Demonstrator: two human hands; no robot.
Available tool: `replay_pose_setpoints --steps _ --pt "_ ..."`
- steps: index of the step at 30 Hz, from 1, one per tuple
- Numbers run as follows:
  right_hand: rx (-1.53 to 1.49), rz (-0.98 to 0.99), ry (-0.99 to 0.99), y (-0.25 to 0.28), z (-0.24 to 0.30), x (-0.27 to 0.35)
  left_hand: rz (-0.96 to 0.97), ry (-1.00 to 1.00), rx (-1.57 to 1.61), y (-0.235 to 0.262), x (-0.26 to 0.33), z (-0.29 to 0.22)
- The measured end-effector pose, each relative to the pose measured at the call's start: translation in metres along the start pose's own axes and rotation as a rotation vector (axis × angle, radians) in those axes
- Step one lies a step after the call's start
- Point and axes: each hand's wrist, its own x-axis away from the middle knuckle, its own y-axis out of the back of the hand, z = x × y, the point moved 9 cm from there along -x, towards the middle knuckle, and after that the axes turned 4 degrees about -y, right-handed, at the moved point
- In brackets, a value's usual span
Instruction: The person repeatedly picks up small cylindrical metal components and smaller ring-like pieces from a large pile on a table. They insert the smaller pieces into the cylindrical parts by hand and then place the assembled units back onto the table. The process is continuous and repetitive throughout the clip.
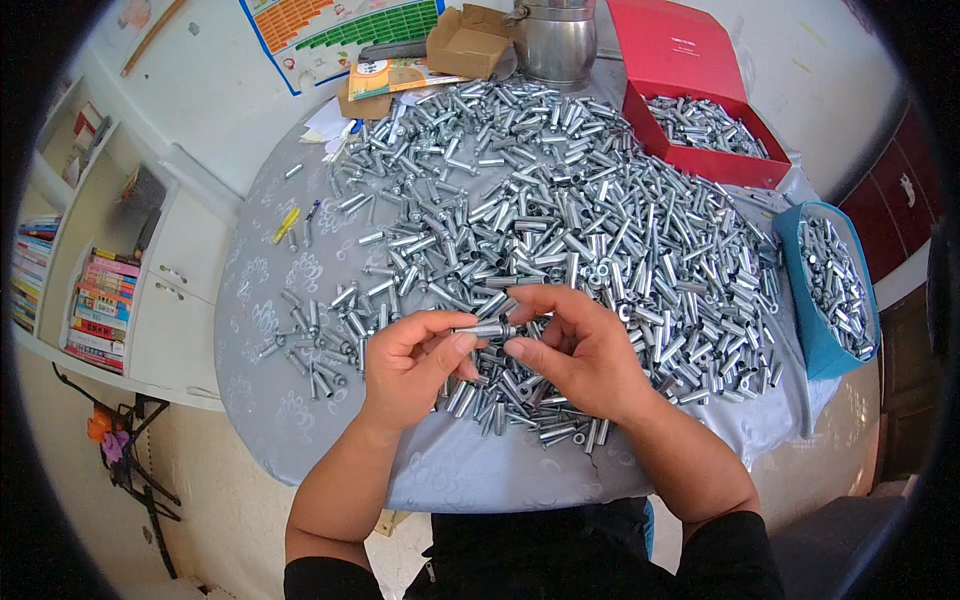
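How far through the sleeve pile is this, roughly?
Done: the red box and blue box each hold a batch of metal sleeves. In hand: left hand and right hand pinch one sleeve between them. Left: the large loose pile covering most of the table, so probably early.

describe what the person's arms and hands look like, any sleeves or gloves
Both hands are bare: no gloves, rings or watch show on the left hand or the right hand. The forearms are uncovered too. Black sleeves sit pushed up near the elbows at the lower edge, matching the dark clothing below.
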Motion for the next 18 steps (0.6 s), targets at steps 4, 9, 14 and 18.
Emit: replay_pose_setpoints --steps 4,9,14,18 --pt "0.022 0.022 -0.02 -0.001 -0.007 0.001 0.005 -0.01 -0.002 0.0 0.0 -0.002" --pt "-0.084 0.052 -0.121 -0.005 -0.002 0.002 -0.012 -0.021 -0.013 0.003 -0.001 -0.003" --pt "0.001 0.006 0.01 -0.001 0.001 0.001 -0.002 -0.024 0.018 0.004 -0.001 -0.003" --pt "-0.087 0.055 -0.103 -0.008 -0.007 0.002 0.002 -0.033 0.028 0.004 -0.001 -0.003"
